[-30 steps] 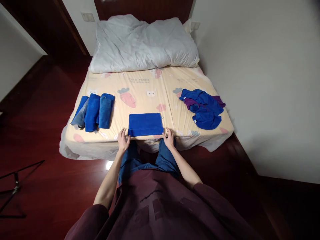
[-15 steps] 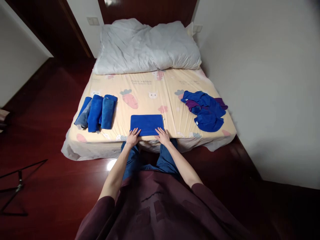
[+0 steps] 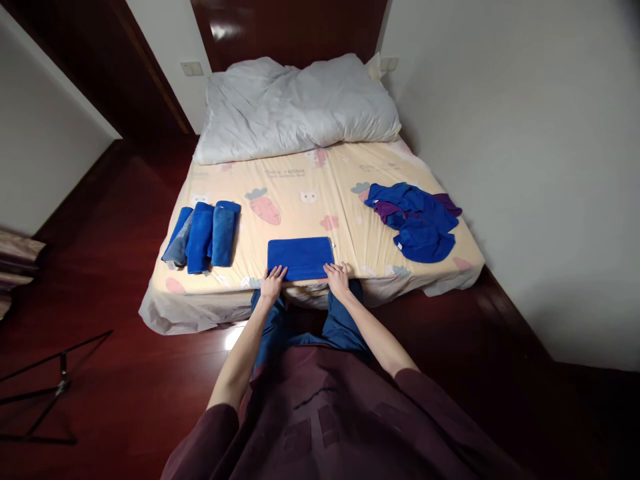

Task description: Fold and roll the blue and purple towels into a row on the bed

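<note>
A folded blue towel point(image 3: 300, 257) lies flat at the front edge of the bed, its long side facing me. On its near left corner rests my left hand point(image 3: 273, 283), fingers stretched forward and a little apart. My right hand point(image 3: 339, 280) is at the near right corner in the same way, fingertips on the cloth. Both thumbs are hard to make out. To the left lie several rolled blue towels point(image 3: 201, 237), side by side. A loose heap of blue and purple cloths point(image 3: 417, 223) is at the right.
The bed has a yellow sheet point(image 3: 305, 180) printed with carrots and rabbits. A pale grey quilt point(image 3: 300, 110) lies bunched at its head. White wall point(image 3: 525, 167) runs along the right. Black tripod legs point(image 3: 60, 387) stand on the dark red floor at lower left.
My view has shifted slightly, so the bed sits lower and further right. Both hands stay at the towel's near corners, fingertips drawn slightly towards its front edge.
</note>
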{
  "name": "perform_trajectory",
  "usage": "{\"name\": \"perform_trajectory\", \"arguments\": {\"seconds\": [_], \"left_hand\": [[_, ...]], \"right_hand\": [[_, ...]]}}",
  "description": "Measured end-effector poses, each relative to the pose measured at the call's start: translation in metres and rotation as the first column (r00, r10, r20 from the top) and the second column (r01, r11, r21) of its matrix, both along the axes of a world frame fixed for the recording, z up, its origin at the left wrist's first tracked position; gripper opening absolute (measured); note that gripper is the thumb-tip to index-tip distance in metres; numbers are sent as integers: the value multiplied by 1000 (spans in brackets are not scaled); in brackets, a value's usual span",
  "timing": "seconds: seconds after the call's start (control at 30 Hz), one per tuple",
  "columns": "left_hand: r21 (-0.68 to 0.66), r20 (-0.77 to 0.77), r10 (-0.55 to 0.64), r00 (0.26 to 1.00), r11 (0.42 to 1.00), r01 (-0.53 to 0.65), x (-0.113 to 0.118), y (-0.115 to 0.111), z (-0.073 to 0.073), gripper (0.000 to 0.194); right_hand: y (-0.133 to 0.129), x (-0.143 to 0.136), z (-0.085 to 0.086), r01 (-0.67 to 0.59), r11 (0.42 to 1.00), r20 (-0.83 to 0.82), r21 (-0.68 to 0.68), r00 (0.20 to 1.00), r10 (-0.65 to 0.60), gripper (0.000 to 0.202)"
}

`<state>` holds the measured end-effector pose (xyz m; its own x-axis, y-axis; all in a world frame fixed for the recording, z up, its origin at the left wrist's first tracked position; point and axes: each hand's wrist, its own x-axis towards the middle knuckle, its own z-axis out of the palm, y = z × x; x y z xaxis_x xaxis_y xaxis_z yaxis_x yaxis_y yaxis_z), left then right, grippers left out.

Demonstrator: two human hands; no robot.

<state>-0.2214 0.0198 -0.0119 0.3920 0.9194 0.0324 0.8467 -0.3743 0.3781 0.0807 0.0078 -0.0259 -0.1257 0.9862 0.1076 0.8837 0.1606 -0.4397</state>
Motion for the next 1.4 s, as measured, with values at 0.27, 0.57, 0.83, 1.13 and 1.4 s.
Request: {"name": "perform_trajectory", "arguments": {"seconds": [0.27,0.57,0.83,1.13,1.4], "left_hand": [[-111,223,8,975,994,17,-21,-7,-8,78],[-220,551,257,794,962,-159,-33,2,-14,56],[-308,639,424,642,905,-292,-33,18,-17,52],[-317,648,458,609,889,-331,-40,21,-26,57],[-238,690,434,579,892,-385,-38,14,-18,61]], "right_hand": [[-6,15,-4,62,998,-179,-24,982,-65,59],[16,45,-24,125,990,-560,-68,816,-141,43],[21,43,-21,245,967,-566,-64,790,-238,50],[20,45,-19,230,972,-568,-57,793,-221,57],[15,42,-16,305,946,-582,-107,752,-308,38]]}}
